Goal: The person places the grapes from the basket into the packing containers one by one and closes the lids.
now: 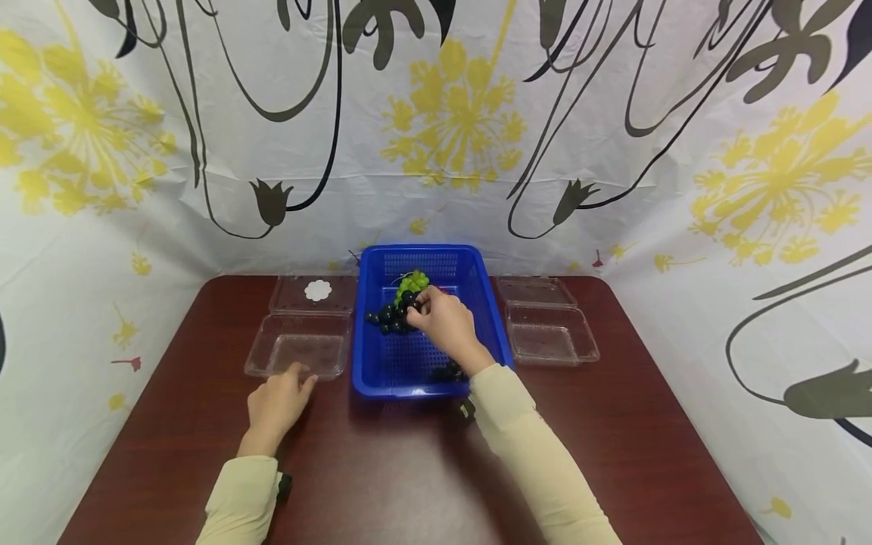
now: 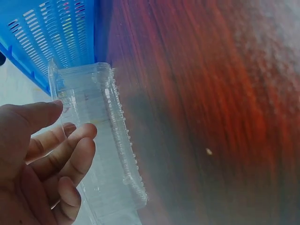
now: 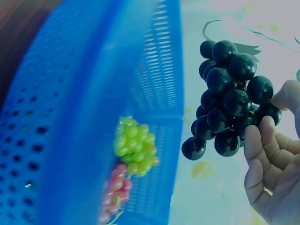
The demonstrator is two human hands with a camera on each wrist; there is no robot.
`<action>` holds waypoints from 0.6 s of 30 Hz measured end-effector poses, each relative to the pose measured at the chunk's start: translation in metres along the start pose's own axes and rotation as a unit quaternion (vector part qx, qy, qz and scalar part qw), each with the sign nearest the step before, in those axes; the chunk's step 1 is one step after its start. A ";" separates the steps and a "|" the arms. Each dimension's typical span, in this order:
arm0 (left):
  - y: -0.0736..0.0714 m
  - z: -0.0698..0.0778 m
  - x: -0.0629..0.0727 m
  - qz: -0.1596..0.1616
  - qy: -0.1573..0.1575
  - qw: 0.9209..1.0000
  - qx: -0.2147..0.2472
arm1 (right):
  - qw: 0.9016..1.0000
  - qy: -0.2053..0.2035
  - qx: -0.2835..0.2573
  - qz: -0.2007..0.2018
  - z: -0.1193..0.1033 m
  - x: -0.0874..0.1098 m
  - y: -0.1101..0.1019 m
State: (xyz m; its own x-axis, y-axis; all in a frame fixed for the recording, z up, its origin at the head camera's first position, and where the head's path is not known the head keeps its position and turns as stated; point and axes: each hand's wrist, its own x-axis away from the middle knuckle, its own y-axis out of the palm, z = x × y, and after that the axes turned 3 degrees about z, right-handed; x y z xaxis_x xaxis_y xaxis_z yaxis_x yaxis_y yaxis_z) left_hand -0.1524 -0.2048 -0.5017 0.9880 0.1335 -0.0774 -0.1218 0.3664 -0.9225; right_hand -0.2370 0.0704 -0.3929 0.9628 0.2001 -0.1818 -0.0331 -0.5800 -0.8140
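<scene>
My right hand (image 1: 446,322) pinches one end of a bunch of black grapes (image 1: 390,318) between thumb and fingers, above the blue basket (image 1: 364,363). In the right wrist view the black grapes (image 3: 225,101) hang away from the fingertips. Green grapes (image 3: 136,145) and pink-red grapes (image 3: 115,192) lie inside the basket. Another dark bunch (image 1: 450,371) sits near its front right corner, partly behind my right forearm. My left hand (image 1: 278,401) is at the front edge of the left clear plastic box (image 1: 300,325), its fingers loosely bent, fingertips right at the rim in the left wrist view.
The left box's lid (image 1: 293,291) is folded back, with a white scalloped sticker (image 1: 318,291) on it. Right of the basket stands a second clear box (image 1: 552,333), lid also back. A patterned white sheet (image 1: 436,212) encloses the dark red table (image 1: 395,469) behind and at both sides.
</scene>
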 end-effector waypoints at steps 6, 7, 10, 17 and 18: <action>-0.001 -0.001 -0.001 0.020 0.003 1.000 -0.001 | 1.000 -0.004 -0.017 0.007 -0.019 -0.009 -0.002; -0.001 -0.001 -0.001 0.021 0.002 1.000 0.001 | 1.000 -0.008 -0.018 0.008 -0.022 -0.010 -0.001; -0.001 -0.001 -0.002 0.024 0.000 1.000 0.008 | 1.000 -0.011 -0.027 0.008 -0.029 -0.013 0.000; -0.001 -0.001 0.000 0.023 -0.004 1.000 0.017 | 0.999 -0.014 -0.048 -0.007 -0.045 -0.018 0.009; -0.001 -0.001 0.000 0.023 -0.004 1.000 0.018 | 0.999 -0.015 -0.046 -0.007 -0.048 -0.019 0.011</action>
State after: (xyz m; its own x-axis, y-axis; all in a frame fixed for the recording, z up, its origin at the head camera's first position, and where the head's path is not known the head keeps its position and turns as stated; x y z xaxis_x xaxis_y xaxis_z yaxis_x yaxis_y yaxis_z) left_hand -0.1522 -0.2061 -0.5011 0.9805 0.1581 -0.1171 -0.1713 0.3928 -0.9036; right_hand -0.2428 0.0226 -0.3717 0.9545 0.2310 -0.1884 0.0062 -0.6472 -0.7623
